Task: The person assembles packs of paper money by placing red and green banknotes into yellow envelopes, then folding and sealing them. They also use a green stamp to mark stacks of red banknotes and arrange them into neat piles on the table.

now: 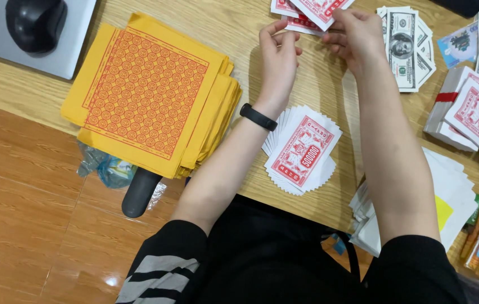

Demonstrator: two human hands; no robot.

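Both forearms reach forward; left hand loosely curled, right hand with fingers pinched together

I've got one view only, head-mounted, looking steeply down over the wearer's lap at the wooden table edge. Close range: both forearms fill mid-frame, left hand and right hand near the top edge. Floor shows lower left. No second view, so nothing overlaps.
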